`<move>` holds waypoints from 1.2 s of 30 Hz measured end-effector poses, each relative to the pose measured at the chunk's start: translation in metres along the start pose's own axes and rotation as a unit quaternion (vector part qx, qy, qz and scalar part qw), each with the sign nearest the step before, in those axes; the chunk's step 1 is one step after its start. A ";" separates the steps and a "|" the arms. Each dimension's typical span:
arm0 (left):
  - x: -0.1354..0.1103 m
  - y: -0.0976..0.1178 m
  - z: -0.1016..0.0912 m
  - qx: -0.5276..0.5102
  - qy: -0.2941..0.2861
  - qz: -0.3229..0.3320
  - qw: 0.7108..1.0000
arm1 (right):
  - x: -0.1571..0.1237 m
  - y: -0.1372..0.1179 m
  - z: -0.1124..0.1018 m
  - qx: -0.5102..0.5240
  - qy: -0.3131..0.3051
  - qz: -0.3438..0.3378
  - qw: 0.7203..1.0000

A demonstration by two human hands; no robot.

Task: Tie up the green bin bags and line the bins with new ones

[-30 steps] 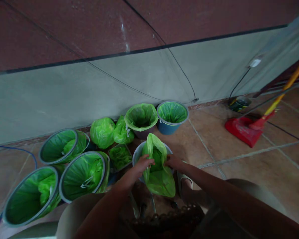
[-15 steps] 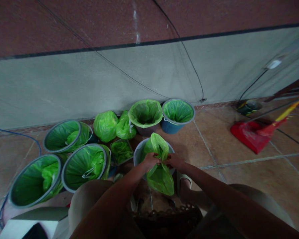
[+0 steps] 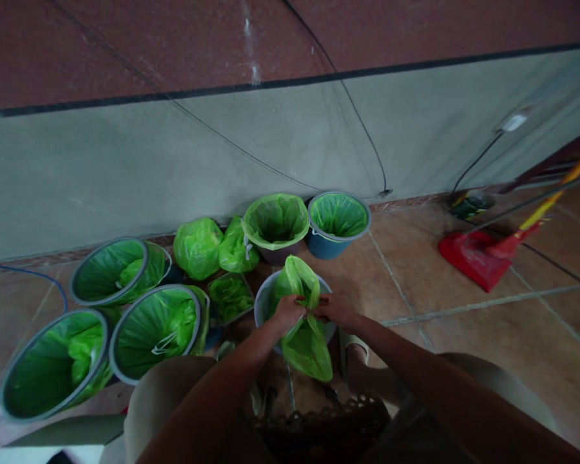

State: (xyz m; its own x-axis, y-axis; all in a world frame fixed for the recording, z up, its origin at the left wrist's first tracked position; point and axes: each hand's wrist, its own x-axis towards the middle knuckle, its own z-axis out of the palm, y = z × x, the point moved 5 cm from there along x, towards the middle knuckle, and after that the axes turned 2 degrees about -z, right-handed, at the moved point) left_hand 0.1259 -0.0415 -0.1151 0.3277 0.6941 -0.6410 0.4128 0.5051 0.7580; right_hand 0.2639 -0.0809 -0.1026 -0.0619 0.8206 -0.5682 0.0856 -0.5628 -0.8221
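A translucent green plastic bag (image 3: 305,357) is gathered at its middle between my two hands, above a pale bucket (image 3: 261,308) that stands between my feet. My left hand (image 3: 289,314) is closed on the bag from the left. From the right, my right hand (image 3: 336,310) grips it too, and the two hands nearly meet. One part of the bag puffs up beyond the fingers; the other hangs down toward me over the bucket's near rim. My fingertips are partly hidden in the folds.
Bins lined with green bags stand left (image 3: 53,364) and by the wall, including a blue one (image 3: 338,248). Filled green bags (image 3: 198,248) and a small tray of green plastic (image 3: 232,296) lie between. A red dustpan (image 3: 473,258) rests on the tiles at right.
The whole view has shifted slightly, so things sit a little further left. Both hands keep their hold on the green bag, with hardly any change in its shape.
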 end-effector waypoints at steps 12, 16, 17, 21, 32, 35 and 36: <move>0.001 -0.004 0.002 -0.092 0.004 -0.023 0.995 | -0.006 -0.016 -0.016 -0.332 0.140 -0.063 0.931; 0.000 -0.003 0.002 -0.099 0.003 -0.023 0.995 | -0.007 -0.016 -0.009 -0.338 0.113 -0.112 0.928; 0.000 -0.002 0.002 -0.095 0.002 -0.022 0.995 | -0.007 -0.016 -0.007 -0.330 0.108 -0.119 0.930; -0.001 0.000 0.001 -0.053 0.012 -0.014 0.998 | -0.005 -0.013 -0.003 -0.304 0.091 -0.107 0.942; -0.005 0.008 0.003 -0.003 0.021 0.012 1.000 | -0.009 -0.024 -0.008 -0.325 0.130 -0.104 0.931; -0.008 0.023 -0.011 0.078 0.058 0.039 0.994 | -0.013 -0.040 -0.016 -0.330 0.153 -0.081 0.928; -0.010 0.030 -0.018 0.104 0.075 0.048 0.991 | -0.014 -0.045 -0.020 -0.321 0.163 -0.065 0.931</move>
State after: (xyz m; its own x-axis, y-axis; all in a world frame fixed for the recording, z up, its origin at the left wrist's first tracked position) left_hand 0.1199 -0.0242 -0.0840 0.2497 0.8101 -0.5306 0.5581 0.3274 0.7625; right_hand 0.2805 -0.0647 -0.0570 0.1818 0.9233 -0.3385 0.6810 -0.3665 -0.6339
